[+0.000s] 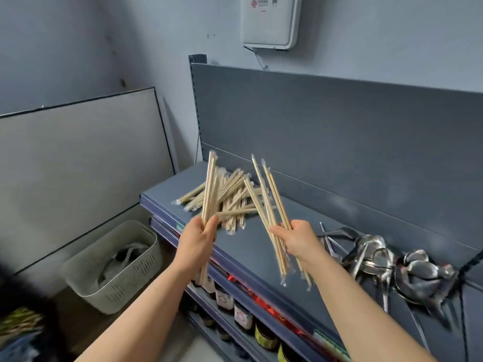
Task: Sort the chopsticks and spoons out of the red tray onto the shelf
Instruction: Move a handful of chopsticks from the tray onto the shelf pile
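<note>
Head view of the top deck of a grey metal shelf [313, 205]. The left hand [197, 239] is raised above the front edge of the shelf, its grip closed around the lower part of a bundle of wrapped chopsticks [211, 189], which stands nearly upright with its lower ends hanging below the palm. The right hand [298, 239] is held beside it, also above the shelf's front half, its grip closed around a second, fanned bundle of wrapped chopsticks [266, 202] that leans toward the shelf's left end. A loose pile of wrapped chopsticks [236, 205] lies on the deck at the left end of the shelf, behind both hands. A heap of metal spoons [379, 259] lies on the same deck toward its right end, well apart from the pile. The shelf's back panel [339, 131] rises behind the deck. Labelled jars [243, 314] stand in a row on the tier beneath. On the floor to the left of the shelf sits a pale slotted basket [112, 267]; a white wall box [269, 20] hangs above the shelf.
</note>
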The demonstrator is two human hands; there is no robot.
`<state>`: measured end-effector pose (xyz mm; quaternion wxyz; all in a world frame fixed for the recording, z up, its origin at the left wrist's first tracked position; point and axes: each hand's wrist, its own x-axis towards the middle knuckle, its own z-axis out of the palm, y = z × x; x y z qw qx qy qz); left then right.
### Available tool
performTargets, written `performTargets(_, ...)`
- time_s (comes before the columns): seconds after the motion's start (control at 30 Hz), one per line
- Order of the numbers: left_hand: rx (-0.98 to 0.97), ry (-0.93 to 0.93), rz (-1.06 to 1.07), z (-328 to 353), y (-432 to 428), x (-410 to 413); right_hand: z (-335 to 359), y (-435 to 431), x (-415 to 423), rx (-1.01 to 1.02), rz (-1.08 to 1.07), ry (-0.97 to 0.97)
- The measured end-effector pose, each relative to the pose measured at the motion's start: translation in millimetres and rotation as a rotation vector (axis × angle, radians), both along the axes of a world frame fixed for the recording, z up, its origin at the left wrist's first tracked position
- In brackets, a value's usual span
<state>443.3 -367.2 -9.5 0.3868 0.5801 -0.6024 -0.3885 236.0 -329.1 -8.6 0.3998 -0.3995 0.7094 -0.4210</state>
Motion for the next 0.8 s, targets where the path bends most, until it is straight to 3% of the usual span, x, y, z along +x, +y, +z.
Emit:
performTargets(0.57, 0.100, -0.387, 0.063, -55, -241, 22, -61, -230, 45, 0.149, 0.054, 0.111)
performTargets(0.8, 0.121, -0.521, -0.092, -78, -282, 18, -83, -258, 42, 0.185, -0.143, 0.215)
